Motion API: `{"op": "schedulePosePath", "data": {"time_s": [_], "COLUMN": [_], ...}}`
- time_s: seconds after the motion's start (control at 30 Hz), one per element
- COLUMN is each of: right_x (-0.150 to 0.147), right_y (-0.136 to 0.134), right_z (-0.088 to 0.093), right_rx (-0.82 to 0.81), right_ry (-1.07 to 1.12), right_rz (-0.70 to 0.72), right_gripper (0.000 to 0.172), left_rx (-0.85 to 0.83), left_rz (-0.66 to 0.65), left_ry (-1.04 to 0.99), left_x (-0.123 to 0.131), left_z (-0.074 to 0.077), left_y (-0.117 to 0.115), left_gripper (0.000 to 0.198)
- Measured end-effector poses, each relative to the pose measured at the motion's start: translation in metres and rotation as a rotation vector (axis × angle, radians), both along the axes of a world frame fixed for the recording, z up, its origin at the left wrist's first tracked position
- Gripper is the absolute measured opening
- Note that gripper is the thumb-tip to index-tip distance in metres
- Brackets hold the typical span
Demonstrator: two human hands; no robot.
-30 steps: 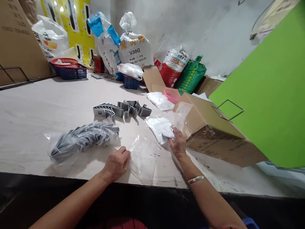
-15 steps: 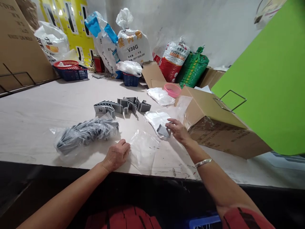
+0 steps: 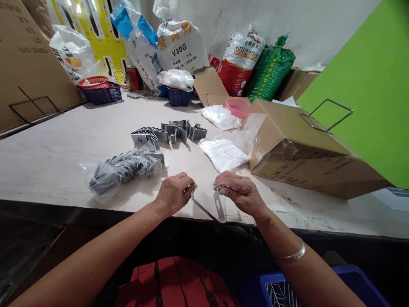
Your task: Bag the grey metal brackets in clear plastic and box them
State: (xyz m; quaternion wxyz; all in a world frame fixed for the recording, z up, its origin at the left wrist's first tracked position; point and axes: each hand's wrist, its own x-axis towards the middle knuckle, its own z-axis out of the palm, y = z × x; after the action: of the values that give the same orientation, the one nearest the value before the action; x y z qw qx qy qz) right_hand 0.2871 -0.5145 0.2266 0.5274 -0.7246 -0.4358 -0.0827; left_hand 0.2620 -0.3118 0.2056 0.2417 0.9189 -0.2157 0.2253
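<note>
Both my hands are at the table's near edge, with a bent grey metal bracket (image 3: 213,207) between them. My left hand (image 3: 173,195) is curled shut on the bracket's left arm. My right hand (image 3: 240,194) pinches the top of its slotted right arm. Whether a clear bag is around the bracket I cannot tell. Further back on the table lie a clear bag full of grey brackets (image 3: 123,170), a row of loose grey brackets (image 3: 169,133) and a stack of clear plastic bags (image 3: 223,154).
A cardboard box (image 3: 303,147) lies on its side to the right, under a green board (image 3: 367,85) with a wire handle. A pink bowl (image 3: 238,106), blue baskets (image 3: 102,94) and filled sacks (image 3: 182,47) line the back. A blue crate (image 3: 319,290) holding metal parts sits below the table edge.
My right hand picked a bracket up from the stack of clear bags and brought it to the table's near edge. My left hand left the flat clear bag and closed on the bracket.
</note>
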Motion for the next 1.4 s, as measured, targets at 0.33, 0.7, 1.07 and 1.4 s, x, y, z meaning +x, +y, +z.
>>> {"op": "schedulePosePath", "data": {"time_s": [0.33, 0.7, 1.07, 1.4], "right_x": [-0.002, -0.011, -0.034, -0.033], "right_y": [-0.023, 0.020, 0.034, 0.045], "right_z": [-0.009, 0.005, -0.043, -0.047], "right_rx": [-0.389, -0.232, 0.460, 0.666], "right_ry": [-0.384, -0.336, 0.846, 0.955], "right_rz": [-0.308, -0.475, -0.256, -0.265], "right_gripper": [0.018, 0.016, 0.020, 0.012], "left_rx": [-0.096, -0.990, -1.433, -1.262], "left_rz": [-0.078, 0.036, 0.035, 0.078], "left_ry": [0.066, 0.736, 0.830, 0.739], "left_x": [-0.014, -0.014, -0.012, -0.017], "left_z": [0.014, 0.016, 0.009, -0.003], "left_y": [-0.015, -0.026, -0.004, -0.003], "left_gripper": [0.022, 0.023, 0.034, 0.032]}}
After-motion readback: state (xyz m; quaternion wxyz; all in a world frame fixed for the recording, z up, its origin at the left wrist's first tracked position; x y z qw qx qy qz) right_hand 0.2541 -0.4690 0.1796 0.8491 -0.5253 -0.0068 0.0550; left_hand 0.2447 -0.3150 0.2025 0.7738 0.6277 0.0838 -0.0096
